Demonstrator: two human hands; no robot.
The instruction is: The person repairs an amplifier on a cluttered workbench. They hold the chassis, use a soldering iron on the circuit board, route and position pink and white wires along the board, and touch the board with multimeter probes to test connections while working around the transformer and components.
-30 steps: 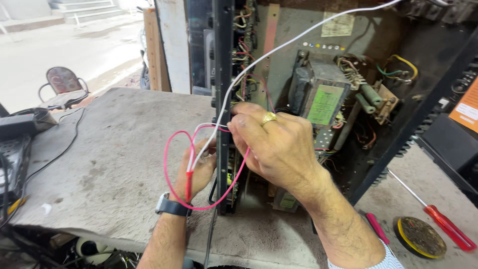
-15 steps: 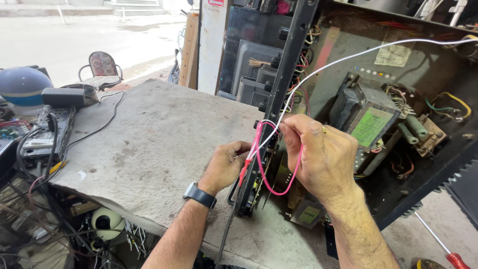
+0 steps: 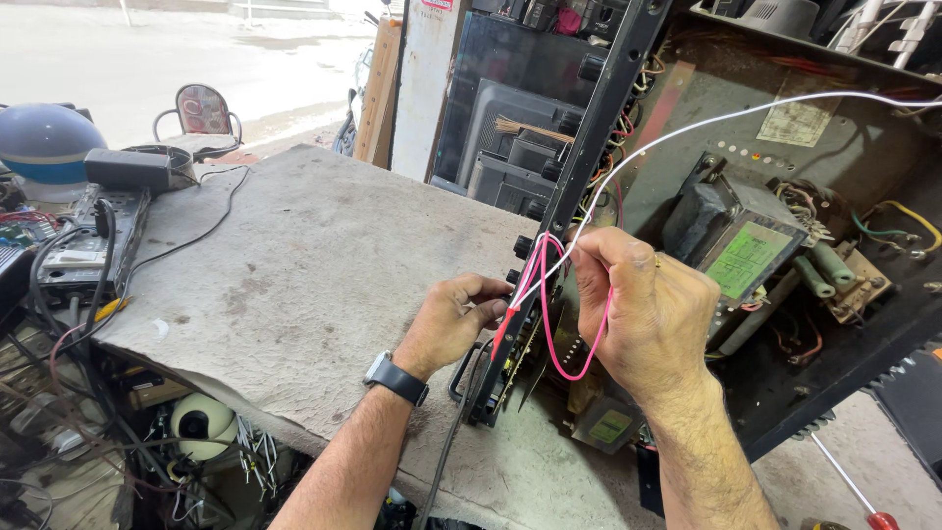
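Observation:
My left hand [image 3: 453, 322], with a dark watch on its wrist, pinches the lower end of a red wire [image 3: 502, 332] beside the black front panel [image 3: 589, 167] of an opened amplifier chassis [image 3: 687, 118]. My right hand [image 3: 643, 309] grips the looped pink wire [image 3: 564, 358] together with a white wire [image 3: 746, 113] that runs up to the right. The pink loop hangs between the two hands, right against the panel's edge. A transformer with a green label [image 3: 731, 245] sits inside the chassis just behind my right hand.
The chassis stands tilted on a grey cloth-covered workbench [image 3: 294, 265]. A black adapter [image 3: 128, 169], cables and a blue helmet [image 3: 44, 142] lie at the far left. A red-handled screwdriver [image 3: 854, 496] lies at the bottom right. Stacked black equipment [image 3: 510, 137] stands behind the panel.
The view has shifted, so the chassis and hands sit further right. Both hands have kept hold of the wires, and the pink loop looks narrower than a second ago.

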